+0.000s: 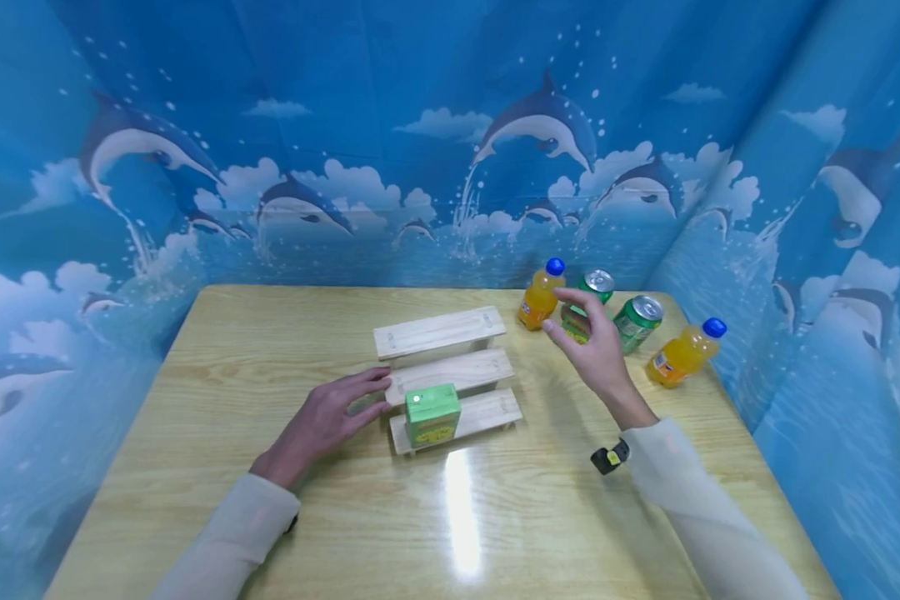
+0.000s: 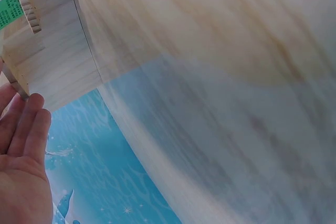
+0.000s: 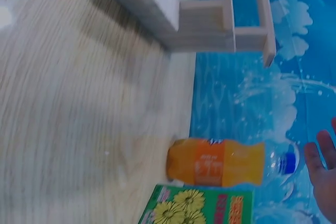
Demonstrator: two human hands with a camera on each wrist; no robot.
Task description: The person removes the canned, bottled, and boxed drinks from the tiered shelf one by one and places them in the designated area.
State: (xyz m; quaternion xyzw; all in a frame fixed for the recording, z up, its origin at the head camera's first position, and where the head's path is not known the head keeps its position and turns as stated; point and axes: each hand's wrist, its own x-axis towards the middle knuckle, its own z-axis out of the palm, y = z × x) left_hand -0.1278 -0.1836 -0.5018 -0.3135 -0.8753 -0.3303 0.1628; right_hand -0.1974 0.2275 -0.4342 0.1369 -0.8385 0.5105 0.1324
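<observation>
A three-step wooden rack (image 1: 441,332) stands mid-table, with a green drink carton (image 1: 432,417) upright at the left of its lowest step. My left hand (image 1: 333,412) rests its fingertips against the rack's left end; the left wrist view also has this hand (image 2: 23,156) at a wooden edge. Over a second green carton (image 1: 576,325), my right hand (image 1: 596,346) hovers with thumb and fingers spread, nothing between them. That carton (image 3: 202,205) has yellow flowers on it and is partly hidden by the hand in the head view. An orange soda bottle (image 1: 538,302) stands beside it.
Two green cans, one behind (image 1: 598,285) and one to the right (image 1: 637,323), stand near the right hand. Another orange soda bottle (image 1: 682,354) is by the table's right edge. A blue dolphin-print curtain (image 1: 345,125) surrounds the wooden table (image 1: 270,333).
</observation>
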